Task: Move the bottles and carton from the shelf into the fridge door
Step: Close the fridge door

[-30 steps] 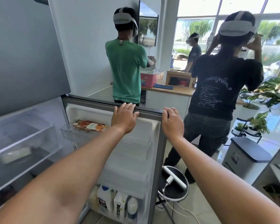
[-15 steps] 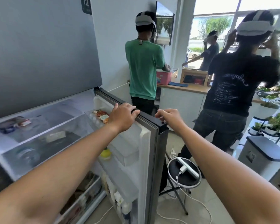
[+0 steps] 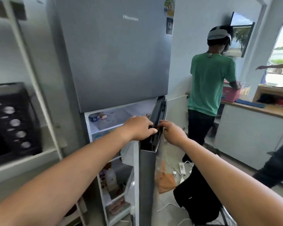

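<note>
Both your hands on fridge door (image 3: 147,168) top edge: left hand (image 3: 138,128) curled over inner side, right hand (image 3: 172,132) gripping outer side; bottle (image 3: 111,177) below left forearm.

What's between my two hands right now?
In the head view, the top edge of the fridge door runs between the left hand and right hand, which grip it from either side.
</note>
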A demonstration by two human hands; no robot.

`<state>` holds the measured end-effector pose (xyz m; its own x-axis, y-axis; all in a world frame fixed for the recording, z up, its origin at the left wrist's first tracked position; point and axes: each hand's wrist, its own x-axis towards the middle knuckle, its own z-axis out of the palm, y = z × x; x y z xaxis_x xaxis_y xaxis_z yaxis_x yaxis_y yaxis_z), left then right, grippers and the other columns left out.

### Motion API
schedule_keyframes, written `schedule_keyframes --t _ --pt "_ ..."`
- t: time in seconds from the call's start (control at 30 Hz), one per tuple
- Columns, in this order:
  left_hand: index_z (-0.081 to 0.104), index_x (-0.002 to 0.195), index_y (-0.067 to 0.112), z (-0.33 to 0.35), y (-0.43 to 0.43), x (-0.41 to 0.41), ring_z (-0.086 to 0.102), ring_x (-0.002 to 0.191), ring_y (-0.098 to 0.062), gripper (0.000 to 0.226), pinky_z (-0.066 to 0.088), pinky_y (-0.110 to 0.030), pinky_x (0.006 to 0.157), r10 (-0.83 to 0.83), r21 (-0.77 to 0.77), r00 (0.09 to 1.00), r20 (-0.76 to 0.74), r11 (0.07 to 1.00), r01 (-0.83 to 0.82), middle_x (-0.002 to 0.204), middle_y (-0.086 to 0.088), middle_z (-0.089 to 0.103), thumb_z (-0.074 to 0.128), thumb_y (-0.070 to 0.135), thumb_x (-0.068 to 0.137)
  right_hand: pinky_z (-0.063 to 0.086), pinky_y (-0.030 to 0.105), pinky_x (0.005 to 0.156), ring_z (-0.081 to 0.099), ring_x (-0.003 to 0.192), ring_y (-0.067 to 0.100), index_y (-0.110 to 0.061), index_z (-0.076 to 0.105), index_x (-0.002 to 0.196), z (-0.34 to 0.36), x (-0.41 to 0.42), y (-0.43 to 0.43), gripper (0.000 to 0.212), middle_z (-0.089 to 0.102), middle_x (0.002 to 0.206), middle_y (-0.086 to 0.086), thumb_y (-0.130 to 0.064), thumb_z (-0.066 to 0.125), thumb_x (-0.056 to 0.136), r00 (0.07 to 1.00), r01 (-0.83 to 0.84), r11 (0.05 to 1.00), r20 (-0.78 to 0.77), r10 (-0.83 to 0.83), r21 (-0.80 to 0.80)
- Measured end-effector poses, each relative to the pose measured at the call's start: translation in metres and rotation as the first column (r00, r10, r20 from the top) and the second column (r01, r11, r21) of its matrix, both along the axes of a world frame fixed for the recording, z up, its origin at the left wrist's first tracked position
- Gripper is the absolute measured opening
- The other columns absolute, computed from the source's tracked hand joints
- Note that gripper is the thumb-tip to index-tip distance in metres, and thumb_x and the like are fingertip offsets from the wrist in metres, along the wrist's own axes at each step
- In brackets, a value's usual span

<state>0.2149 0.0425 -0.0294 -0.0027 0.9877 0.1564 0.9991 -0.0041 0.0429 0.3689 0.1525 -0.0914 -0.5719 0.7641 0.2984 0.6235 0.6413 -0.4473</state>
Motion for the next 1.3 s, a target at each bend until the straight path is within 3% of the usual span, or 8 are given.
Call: schedule_keyframes --t 0.17,0.37,0.5,0.6,0.7,0.83,0.97,1.3 --pt "0.058 0.131 0.018 0.0 -0.031 -0.039 0.045 0.129 -0.03 0.054 0.036 -0.042 0.105 0.198 0.022 0.975 -0.1 0.98 -0.197 0.136 -0.008 0.056 0.046 0.051 0.09 0.043 0.038 0.1 0.049 0.127 0.023 -0.026 0.054 0.129 -0.004 -0.057 0.001 0.047 0.049 0.14 -0.002 -0.009 0.045 0.086 0.994 -0.084 0.993 0.078 0.077 0.085" --pt "0.06 0.122 0.008 -0.014 -0.042 -0.077 0.044 0.127 -0.032 0.051 0.035 -0.041 0.105 0.394 0.105 0.889 -0.235 0.919 -0.379 0.132 -0.013 0.057 0.048 0.047 0.091 0.035 0.046 0.11 0.015 0.148 0.018 -0.024 0.032 0.146 -0.01 -0.108 0.003 0.06 0.029 0.156 -0.003 -0.008 0.044 0.089 0.975 -0.183 0.978 0.148 0.167 0.098" --pt "0.049 0.129 0.006 -0.028 -0.037 -0.105 0.043 0.127 -0.03 0.056 0.038 -0.041 0.103 0.474 0.125 0.864 -0.168 0.88 -0.459 0.138 -0.012 0.051 0.053 0.044 0.087 0.037 0.044 0.108 0.0 0.15 0.016 -0.026 0.015 0.153 -0.01 -0.139 0.012 0.072 0.013 0.162 -0.006 -0.011 0.047 0.09 0.942 -0.246 0.964 0.257 0.213 0.1" --pt "0.035 0.143 0.004 -0.036 -0.027 -0.127 0.034 0.139 -0.03 0.07 0.028 -0.04 0.115 0.53 0.123 0.839 -0.121 0.847 -0.518 0.153 -0.013 0.035 0.055 0.043 0.088 0.039 0.043 0.107 -0.004 0.15 0.017 -0.026 0.008 0.154 -0.006 -0.158 0.021 0.077 0.006 0.163 -0.008 -0.014 0.049 0.09 0.915 -0.289 0.954 0.315 0.253 0.074" --pt "0.014 0.152 0.003 -0.048 -0.019 -0.141 0.004 0.151 -0.03 0.083 0.007 -0.043 0.124 0.563 0.07 0.82 -0.102 0.826 -0.559 0.163 -0.013 0.006 0.053 0.043 0.09 0.038 0.042 0.108 -0.007 0.15 0.017 -0.026 0.004 0.154 -0.003 -0.171 0.025 0.08 0.001 0.163 -0.008 -0.016 0.05 0.09 0.906 -0.293 0.954 0.336 0.257 0.059" --pt "-0.002 0.154 0.006 -0.069 -0.014 -0.157 -0.018 0.15 -0.026 0.09 -0.002 -0.043 0.123 0.583 0.037 0.802 -0.133 0.811 -0.583 0.162 -0.011 -0.016 0.052 0.042 0.091 0.04 0.042 0.106 -0.012 0.149 0.018 -0.025 -0.003 0.154 -0.01 -0.185 0.032 0.086 -0.009 0.163 -0.007 -0.015 0.051 0.087 0.896 -0.313 0.947 0.353 0.27 0.07" --pt "-0.012 0.153 0.012 -0.08 -0.008 -0.164 -0.016 0.15 -0.022 0.096 -0.003 -0.042 0.123 0.584 0.006 0.805 -0.1 0.81 -0.586 0.163 -0.006 -0.017 0.055 0.04 0.089 0.043 0.04 0.102 -0.017 0.148 0.018 -0.025 -0.01 0.153 -0.016 -0.193 0.038 0.091 -0.016 0.162 -0.007 -0.017 0.052 0.086 0.887 -0.331 0.94 0.366 0.28 0.081" --pt "-0.015 0.152 0.014 -0.074 0.004 -0.189 -0.015 0.151 -0.021 0.105 -0.002 -0.042 0.123 0.59 -0.048 0.8 -0.109 0.801 -0.597 0.163 -0.004 -0.018 0.06 0.041 0.085 0.041 0.046 0.104 -0.018 0.148 0.019 -0.025 -0.012 0.153 -0.009 -0.206 0.045 0.097 -0.018 0.162 -0.005 -0.02 0.055 0.083 0.86 -0.354 0.934 0.409 0.305 0.047"
